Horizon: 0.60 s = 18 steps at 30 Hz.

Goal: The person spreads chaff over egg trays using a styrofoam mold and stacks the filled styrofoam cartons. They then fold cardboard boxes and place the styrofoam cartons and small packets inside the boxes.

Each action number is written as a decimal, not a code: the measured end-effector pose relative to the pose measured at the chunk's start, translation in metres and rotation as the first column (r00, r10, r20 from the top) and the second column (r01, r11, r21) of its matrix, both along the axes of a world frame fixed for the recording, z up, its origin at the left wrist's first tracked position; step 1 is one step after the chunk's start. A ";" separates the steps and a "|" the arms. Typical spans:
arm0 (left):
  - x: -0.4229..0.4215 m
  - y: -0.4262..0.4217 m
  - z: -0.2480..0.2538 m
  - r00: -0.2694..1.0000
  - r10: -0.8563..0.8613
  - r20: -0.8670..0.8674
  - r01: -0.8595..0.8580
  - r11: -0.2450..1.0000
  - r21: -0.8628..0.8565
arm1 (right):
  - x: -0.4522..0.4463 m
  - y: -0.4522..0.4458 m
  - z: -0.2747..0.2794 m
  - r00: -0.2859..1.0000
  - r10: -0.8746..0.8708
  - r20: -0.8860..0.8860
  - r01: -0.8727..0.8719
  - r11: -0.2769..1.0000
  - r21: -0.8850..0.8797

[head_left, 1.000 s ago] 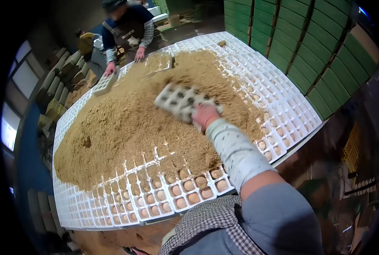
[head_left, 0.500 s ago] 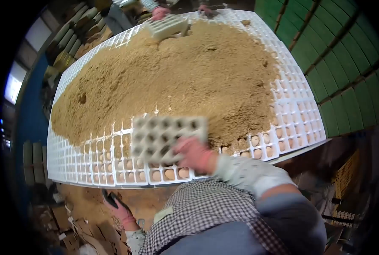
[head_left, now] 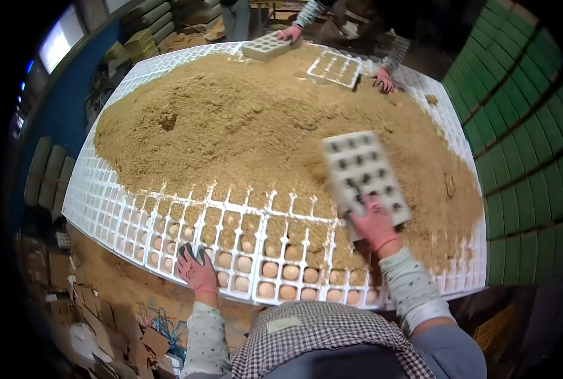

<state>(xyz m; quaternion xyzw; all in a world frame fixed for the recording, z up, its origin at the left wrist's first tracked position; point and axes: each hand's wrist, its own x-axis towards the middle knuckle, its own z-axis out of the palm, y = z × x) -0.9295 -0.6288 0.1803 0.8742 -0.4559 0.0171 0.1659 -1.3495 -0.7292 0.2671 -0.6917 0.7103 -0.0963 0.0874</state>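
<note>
In a pink glove, my right hand (head_left: 375,221) grips the near end of a pale block with rows of round holes (head_left: 365,172), possibly a foam egg tray. The block lies tilted on the heap of brown, sawdust-like material (head_left: 231,132), slightly blurred. My left hand (head_left: 197,265), gloved in pink with dark fingertips, rests with fingers apart at the front edge of the white gridded trays (head_left: 256,265). Brown eggs (head_left: 289,273) sit in the cells along this edge, some partly covered by the brown material.
Across the table, a co-worker's pink-gloved hand (head_left: 290,34) holds a similar holed block (head_left: 266,47); their other hand (head_left: 383,81) is near a white gridded tray (head_left: 334,68). Stacked green panels (head_left: 521,158) stand at the right. Cardboard scraps (head_left: 98,322) lie on the floor.
My right hand has pushed the holed block from the front edge away and to the right over the heap. My left hand has risen from below the table onto its edge. The view has shifted.
</note>
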 end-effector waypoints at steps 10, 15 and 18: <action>0.005 -0.004 0.003 0.996 0.031 -0.084 -0.029 0.999 0.022 | 0.098 -0.093 0.021 0.988 -0.041 0.151 0.067 0.983 -0.171; 0.005 -0.007 0.014 0.989 -0.030 -0.144 0.034 0.999 0.028 | 0.083 -0.106 0.108 0.987 0.047 0.155 -0.039 0.998 -0.049; 0.008 -0.005 0.010 0.988 -0.063 -0.143 0.062 0.998 -0.006 | 0.075 -0.122 0.137 0.993 0.110 -0.031 -0.114 0.960 -0.256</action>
